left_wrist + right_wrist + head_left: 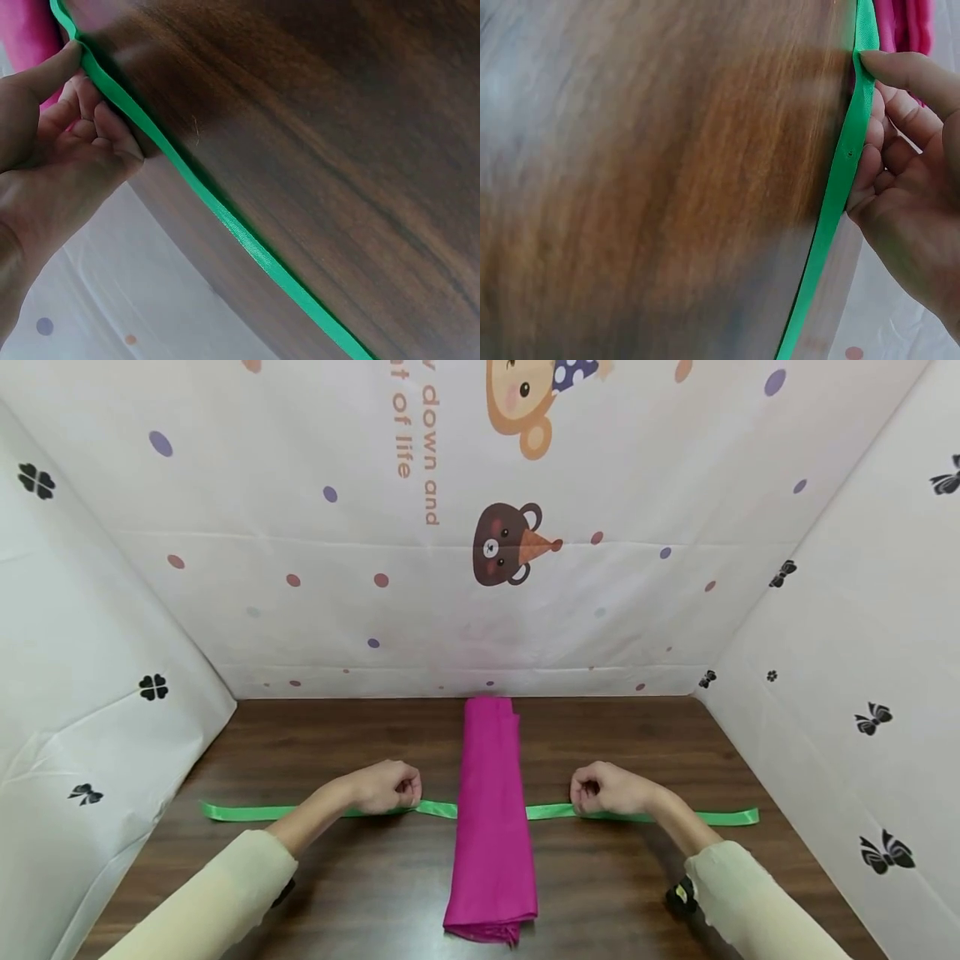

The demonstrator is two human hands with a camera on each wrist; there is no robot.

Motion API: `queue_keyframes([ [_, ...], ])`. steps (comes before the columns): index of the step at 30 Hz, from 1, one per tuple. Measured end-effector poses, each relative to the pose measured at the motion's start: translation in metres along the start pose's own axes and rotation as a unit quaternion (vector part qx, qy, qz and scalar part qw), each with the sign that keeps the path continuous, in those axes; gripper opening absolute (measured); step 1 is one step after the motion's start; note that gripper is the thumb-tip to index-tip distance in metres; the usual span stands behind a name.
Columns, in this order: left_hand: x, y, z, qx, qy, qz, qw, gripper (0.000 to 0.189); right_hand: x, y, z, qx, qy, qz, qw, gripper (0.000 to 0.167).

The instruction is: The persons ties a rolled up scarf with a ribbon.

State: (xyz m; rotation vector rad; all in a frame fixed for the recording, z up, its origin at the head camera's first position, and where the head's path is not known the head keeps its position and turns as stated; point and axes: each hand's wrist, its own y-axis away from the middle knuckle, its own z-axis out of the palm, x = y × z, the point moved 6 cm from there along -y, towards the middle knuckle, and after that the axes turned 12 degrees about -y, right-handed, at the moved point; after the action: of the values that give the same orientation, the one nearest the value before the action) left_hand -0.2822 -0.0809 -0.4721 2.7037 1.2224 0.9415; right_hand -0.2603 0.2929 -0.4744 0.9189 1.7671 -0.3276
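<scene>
A folded magenta cloth (491, 827) lies lengthwise on the brown table, long and narrow. Beneath it runs a green ribbon (551, 812), stretched crosswise and sticking out on both sides; the part under the cloth is hidden. My left hand (386, 787) pinches the ribbon a little left of the cloth. On the other side my right hand (613, 789) pinches it between thumb and curled fingers. In the left wrist view the ribbon (225, 217) trails past the left hand (71, 150). The right wrist view has the ribbon (829, 202) beside the right hand (907, 142).
The wooden table (360, 893) ends at a white printed backdrop (420, 610) behind. White patterned sheets rise at the left (90, 710) and right (832, 652). A dark band-like object (681, 895) shows at the right sleeve.
</scene>
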Motion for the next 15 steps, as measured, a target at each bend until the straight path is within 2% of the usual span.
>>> queue_keyframes([
  [9, 0.0, -0.0006, 0.0031, 0.001, -0.004, 0.01, 0.9999, 0.013, 0.0018, 0.0014, 0.0037, -0.006, 0.003, 0.0, 1.0, 0.017],
  [15, 0.0, -0.001, 0.0008, 0.006, -0.008, 0.009, 0.9999, 0.014, 0.0009, 0.0004, 0.0025, 0.011, 0.005, 0.001, 0.9999, 0.016],
])
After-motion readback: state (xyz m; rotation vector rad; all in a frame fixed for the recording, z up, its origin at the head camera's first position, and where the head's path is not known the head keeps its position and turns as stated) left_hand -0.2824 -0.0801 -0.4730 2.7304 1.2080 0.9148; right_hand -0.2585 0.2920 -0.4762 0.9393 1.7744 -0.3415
